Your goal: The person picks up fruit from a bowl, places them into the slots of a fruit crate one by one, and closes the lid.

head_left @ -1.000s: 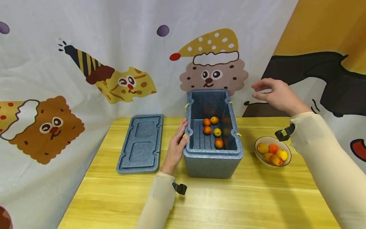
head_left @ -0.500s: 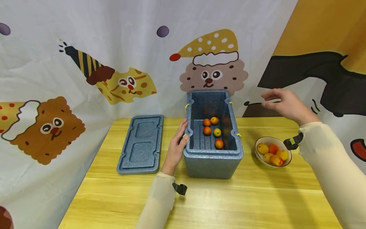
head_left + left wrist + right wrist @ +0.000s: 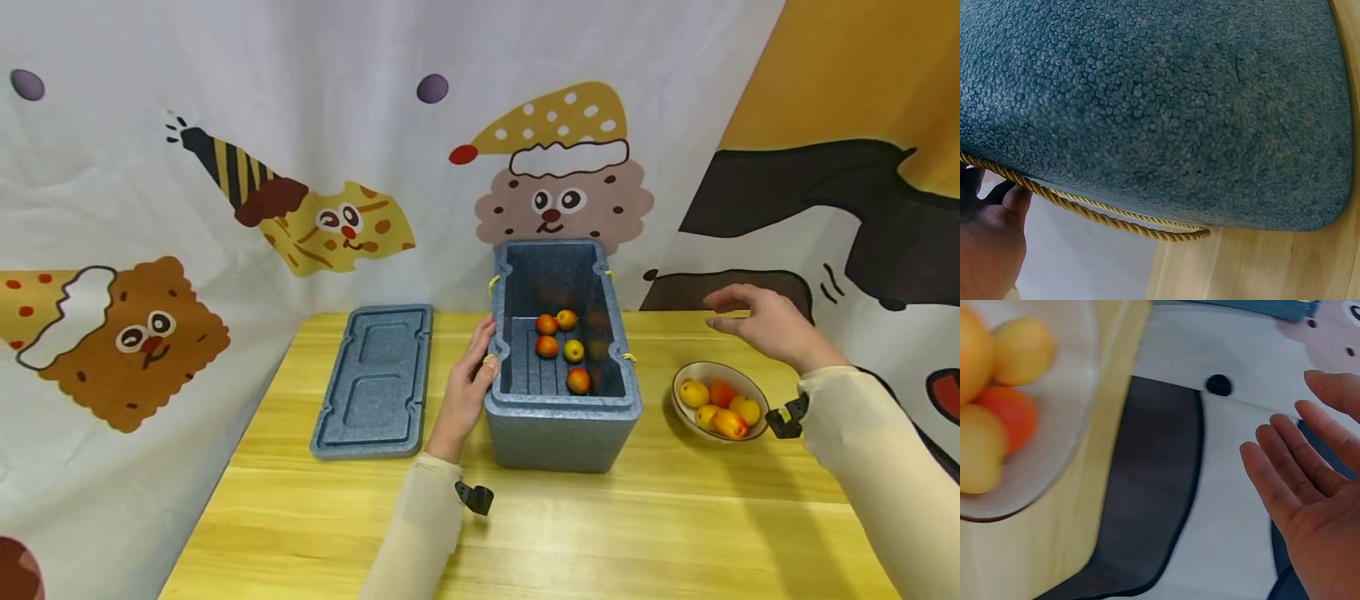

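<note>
a blue-grey box stands upright on the counter, with no lid on it. five small fruits, red and yellow, lie on the floor inside it. the left hand rests against the box's left edge. its fingers look almost straight, with the thumb a bit apart. i cannot tell if they hold the yellow rope there. the right hand is up in the air near a white bowl. its thumb and fingers are wide apart and hold nothing. the bowl sits on the counter, right of the box, with more fruits in it. the lid lies flat on the left, and a cloth with funny faces hangs behind.

the bowl fruits are round and lean on each other, so pulling one out could make another roll over the low rim. a fruit let go too high could bounce and bump the others. if a finger catches the rope, the box could get tugged sideways.

the left wrist view shows the rope's long loop, but the head view shows only little bits. the right wrist view shows the bare palm; only the head view shows inside the box.
</note>
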Motion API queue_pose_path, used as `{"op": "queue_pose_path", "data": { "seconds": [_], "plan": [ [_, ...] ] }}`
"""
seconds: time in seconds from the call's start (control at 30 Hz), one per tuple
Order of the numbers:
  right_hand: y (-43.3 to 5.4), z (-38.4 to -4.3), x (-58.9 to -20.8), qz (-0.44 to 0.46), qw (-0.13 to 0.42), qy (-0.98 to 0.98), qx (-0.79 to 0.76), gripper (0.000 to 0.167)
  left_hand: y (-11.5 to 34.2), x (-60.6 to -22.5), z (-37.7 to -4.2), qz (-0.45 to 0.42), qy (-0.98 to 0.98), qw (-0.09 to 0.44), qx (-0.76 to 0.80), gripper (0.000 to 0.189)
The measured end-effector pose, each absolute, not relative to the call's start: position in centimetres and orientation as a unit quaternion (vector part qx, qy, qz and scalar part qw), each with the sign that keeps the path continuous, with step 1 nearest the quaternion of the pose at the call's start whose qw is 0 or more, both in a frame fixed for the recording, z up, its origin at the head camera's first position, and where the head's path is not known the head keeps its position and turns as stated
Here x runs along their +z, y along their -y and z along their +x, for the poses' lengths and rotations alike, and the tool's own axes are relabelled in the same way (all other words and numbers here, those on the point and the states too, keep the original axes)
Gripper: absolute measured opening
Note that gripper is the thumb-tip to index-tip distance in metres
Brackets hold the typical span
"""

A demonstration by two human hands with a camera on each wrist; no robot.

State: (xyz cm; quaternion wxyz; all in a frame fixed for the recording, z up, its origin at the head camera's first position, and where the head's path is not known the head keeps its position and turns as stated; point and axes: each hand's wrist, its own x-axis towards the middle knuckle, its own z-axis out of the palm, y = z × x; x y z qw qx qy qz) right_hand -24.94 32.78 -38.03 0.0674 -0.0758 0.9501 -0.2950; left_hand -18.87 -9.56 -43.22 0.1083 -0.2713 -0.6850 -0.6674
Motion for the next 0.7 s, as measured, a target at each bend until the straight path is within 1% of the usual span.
{"op": "queue_pose_path", "data": {
  "seconds": [0.1,0.33,0.6,0.7],
  "plan": [
    [-33.2,-24.3,-39.3,-0.079,0.075,-0.951,-0.289,0.048,9.5,-43.3,-18.9,-0.27,0.684,0.111,-0.668,0.048],
    [-33.9,-23.4,-41.9,-0.104,0.066,-0.947,-0.295,0.042,9.6,-43.3,-18.9,-0.264,0.688,0.111,-0.667,0.048],
    [-34.1,-22.5,-43.6,-0.111,0.078,-0.946,-0.295,0.041,9.7,-43.3,-18.9,-0.26,0.692,0.106,-0.665,0.049],
    [-34.3,-22.2,-44.2,-0.11,0.085,-0.943,-0.303,0.043,9.6,-43.3,-18.9,-0.258,0.693,0.102,-0.665,0.049]
  ]
}}
